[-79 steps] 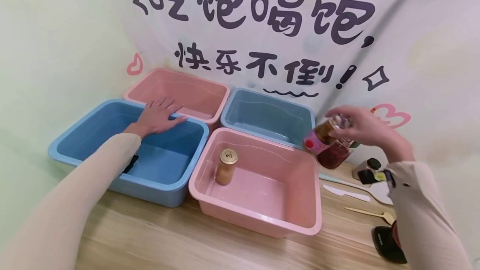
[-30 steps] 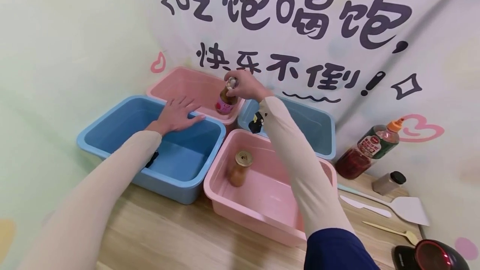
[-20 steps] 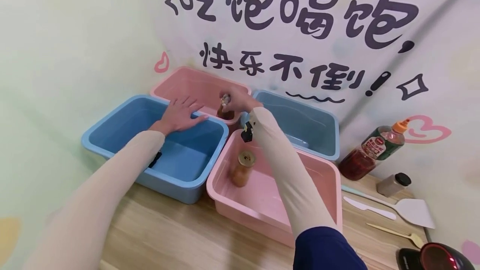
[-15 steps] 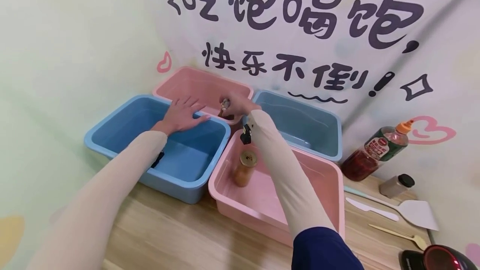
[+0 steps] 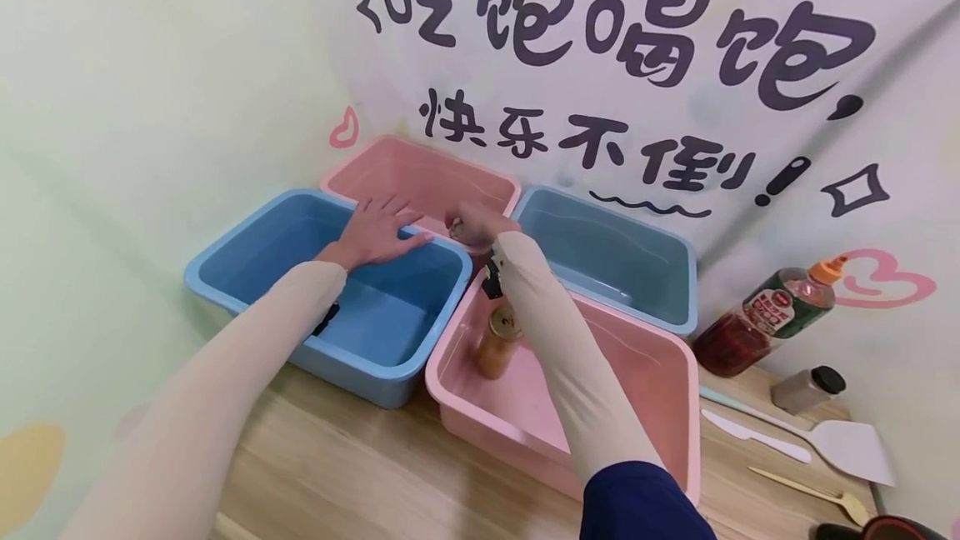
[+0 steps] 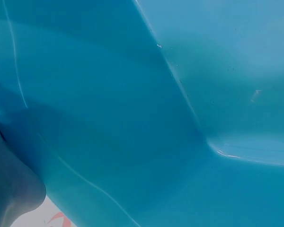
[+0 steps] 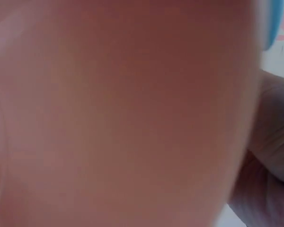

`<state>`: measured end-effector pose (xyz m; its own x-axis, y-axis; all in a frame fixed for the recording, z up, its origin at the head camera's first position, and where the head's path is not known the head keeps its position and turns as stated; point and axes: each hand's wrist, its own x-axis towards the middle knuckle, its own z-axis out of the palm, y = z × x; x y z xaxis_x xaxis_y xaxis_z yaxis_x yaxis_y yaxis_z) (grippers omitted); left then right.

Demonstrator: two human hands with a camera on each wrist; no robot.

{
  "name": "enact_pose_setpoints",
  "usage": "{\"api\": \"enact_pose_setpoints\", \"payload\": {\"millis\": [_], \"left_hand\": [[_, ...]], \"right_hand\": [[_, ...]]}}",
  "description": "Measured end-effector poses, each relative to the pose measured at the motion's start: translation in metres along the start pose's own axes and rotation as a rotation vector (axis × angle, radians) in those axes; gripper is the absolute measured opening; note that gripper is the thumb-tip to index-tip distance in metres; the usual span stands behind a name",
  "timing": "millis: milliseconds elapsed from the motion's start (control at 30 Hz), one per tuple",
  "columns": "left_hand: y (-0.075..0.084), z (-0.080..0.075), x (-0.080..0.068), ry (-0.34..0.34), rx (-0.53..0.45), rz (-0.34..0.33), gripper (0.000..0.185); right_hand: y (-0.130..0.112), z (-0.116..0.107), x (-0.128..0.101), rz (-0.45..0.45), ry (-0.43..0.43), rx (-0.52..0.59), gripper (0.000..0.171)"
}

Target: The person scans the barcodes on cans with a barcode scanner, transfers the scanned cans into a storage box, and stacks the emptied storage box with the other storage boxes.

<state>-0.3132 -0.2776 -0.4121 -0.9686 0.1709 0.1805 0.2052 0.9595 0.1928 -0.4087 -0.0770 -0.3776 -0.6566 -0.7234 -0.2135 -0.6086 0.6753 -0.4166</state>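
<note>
Gripping the cap of a small sauce bottle (image 5: 455,231), the fingers (image 5: 467,217) of the person's right hand (image 5: 480,222) curl round its top as the bottle stands low inside the far pink bin (image 5: 427,177), at its corner nearest the other tubs; only the cap and a sliver of neck show over the rim. The right-wrist view is a pink blur and adds nothing about the grip.

At nine o'clock from that hand, the left hand (image 5: 375,232) lies with fingers spread and straight on the far rim of the near blue bin (image 5: 247,227), pressing it rather than grasping; the left-wrist view shows only blue plastic wall.

Judged by its look, the bottle is likely glass or hard plastic with dark sauce inside: rigid, fairly weighty for its size, smooth-sided and liable to break or tip if dropped. The cap gives a sure hold for lowering; the labelled body would be the steadier place for a full grasp.

At six o'clock from the right hand, a gold-lidded jar (image 5: 498,342) stands in the near pink bin (image 5: 660,373). At three o'clock sits the far blue bin (image 5: 675,290). Farther right on the desk (image 5: 337,473) are a large orange-capped bottle (image 5: 772,315), a small black-lidded shaker (image 5: 808,388), a white spatula (image 5: 840,444), a white knife (image 5: 753,437) and a gold spoon (image 5: 813,497).
</note>
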Motion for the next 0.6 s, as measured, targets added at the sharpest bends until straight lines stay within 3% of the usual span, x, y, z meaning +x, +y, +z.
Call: {"api": "enact_pose_setpoints", "payload": {"millis": [333, 600], "left_hand": [[0.0001, 0.0006, -0.0008, -0.004, -0.008, -0.001, 0.075], [0.0010, -0.0014, -0.0006, 0.005, -0.009, 0.003, 0.075]], "right_hand": [[0.0000, 0.0050, 0.0001, 0.096, -0.033, 0.036, 0.029], [-0.0025, 0.0037, -0.0005, 0.108, -0.041, 0.013, 0.030]]}}
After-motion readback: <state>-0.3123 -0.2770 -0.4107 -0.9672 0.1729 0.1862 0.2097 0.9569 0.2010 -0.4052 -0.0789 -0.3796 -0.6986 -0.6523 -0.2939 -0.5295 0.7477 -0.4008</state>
